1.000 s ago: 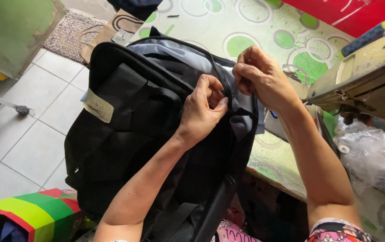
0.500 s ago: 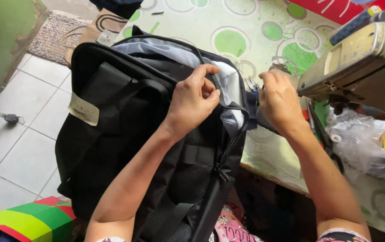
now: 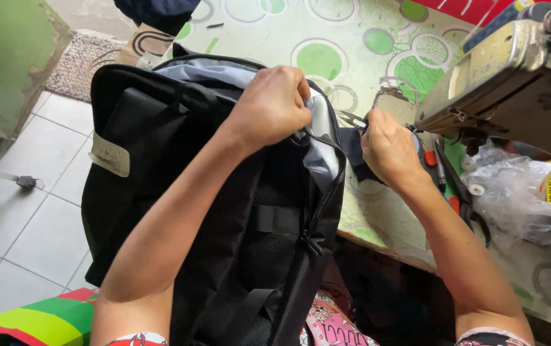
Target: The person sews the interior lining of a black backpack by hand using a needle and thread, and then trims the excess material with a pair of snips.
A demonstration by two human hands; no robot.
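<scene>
A black backpack [image 3: 179,192] with a pale grey lining stands upright against the table edge, its zip open along the top. My left hand [image 3: 272,106] grips the backpack's open rim, pinching lining and zip edge together. My right hand [image 3: 387,147] rests on the table beside the backpack, fingers closed around a small metal tool [image 3: 352,120] whose tips poke out toward the bag. A dark scrap of fabric [image 3: 355,157] lies under that hand.
An old sewing machine [image 3: 512,77] stands at the right on the table [image 3: 352,45], which has a green-circle cloth. Scissors and pens [image 3: 448,186] lie beside crumpled clear plastic [image 3: 525,198]. At the left are a tiled floor, a green cabinet [image 3: 6,57] and a woven mat [image 3: 83,64].
My right hand left the backpack's rim and moved right onto the table by the sewing machine, closing on the small metal tool. My left hand kept its hold on the rim.
</scene>
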